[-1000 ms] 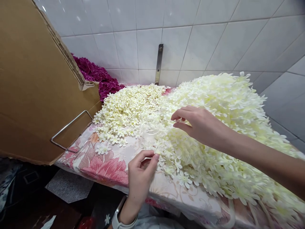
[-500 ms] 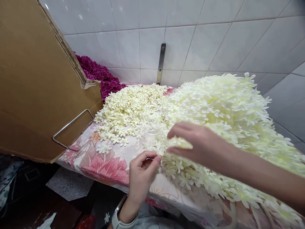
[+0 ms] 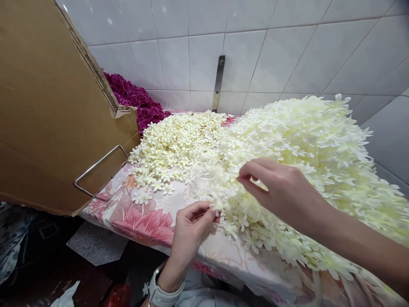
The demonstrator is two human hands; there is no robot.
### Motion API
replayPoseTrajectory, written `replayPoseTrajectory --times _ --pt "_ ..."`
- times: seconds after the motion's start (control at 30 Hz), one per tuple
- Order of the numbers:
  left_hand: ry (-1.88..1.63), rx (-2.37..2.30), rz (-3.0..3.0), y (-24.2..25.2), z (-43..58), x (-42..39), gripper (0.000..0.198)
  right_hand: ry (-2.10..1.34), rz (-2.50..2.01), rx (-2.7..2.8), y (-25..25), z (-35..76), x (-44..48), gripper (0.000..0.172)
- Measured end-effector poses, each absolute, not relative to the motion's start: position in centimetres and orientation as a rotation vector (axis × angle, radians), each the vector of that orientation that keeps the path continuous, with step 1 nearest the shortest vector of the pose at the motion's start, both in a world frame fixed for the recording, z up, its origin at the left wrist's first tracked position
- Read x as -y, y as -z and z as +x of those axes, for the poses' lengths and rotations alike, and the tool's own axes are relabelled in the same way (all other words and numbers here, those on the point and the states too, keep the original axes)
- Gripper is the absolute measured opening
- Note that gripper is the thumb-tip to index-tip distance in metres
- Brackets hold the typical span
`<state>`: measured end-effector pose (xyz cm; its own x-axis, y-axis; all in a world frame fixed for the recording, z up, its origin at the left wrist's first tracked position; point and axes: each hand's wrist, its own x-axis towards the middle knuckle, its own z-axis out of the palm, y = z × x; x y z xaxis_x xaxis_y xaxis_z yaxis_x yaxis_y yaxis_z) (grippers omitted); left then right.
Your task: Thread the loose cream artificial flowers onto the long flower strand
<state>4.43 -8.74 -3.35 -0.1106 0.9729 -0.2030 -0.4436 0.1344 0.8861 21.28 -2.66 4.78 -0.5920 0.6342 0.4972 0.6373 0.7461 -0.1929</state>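
A big heap of cream artificial flowers [image 3: 319, 140] covers the right side of a table with a pink floral cloth [image 3: 143, 217]. A flatter spread of loose cream flowers [image 3: 175, 145] lies at the back left. My left hand [image 3: 191, 232] pinches a cream flower at the heap's near edge. A watch sits on that wrist. Above the heap, my right hand [image 3: 281, 192] holds thumb and fingers pinched together on a small cream flower. A small clear cup [image 3: 204, 172] stands among the flowers between the hands.
A large cardboard box [image 3: 51, 111] leans at the left, beside a metal bracket [image 3: 96, 170]. Purple flowers [image 3: 137, 102] are piled behind it against the white tiled wall [image 3: 255, 47]. A metal strip [image 3: 219, 81] is fixed to the wall. Dark floor clutter lies below.
My right hand dipped toward the left hand with a flower, then moved back right over the heap. The left hand stayed pinched at the heap's edge.
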Motion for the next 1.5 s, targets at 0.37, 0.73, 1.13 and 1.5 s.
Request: replayPoseTrajectory --times 0.37,0.73,1.13,1.5 --pt "-1.289 -1.129 0.782 2.8 4.5 8.7 0.009 -0.352 -0.859 2.507 -3.5 19.9 4.9 0.012" --pt "-1.292 -1.177 0.753 2.5 4.6 8.8 0.017 0.445 -0.957 2.447 -5.0 21.8 2.9 0.022" --pt "-1.223 -1.093 0.808 2.6 4.3 8.8 0.021 -0.608 -0.876 2.550 -3.3 20.3 4.6 0.016" --pt "-1.207 -1.131 0.788 2.4 4.6 8.9 0.019 -0.728 -1.030 2.397 -4.4 20.8 4.7 0.020"
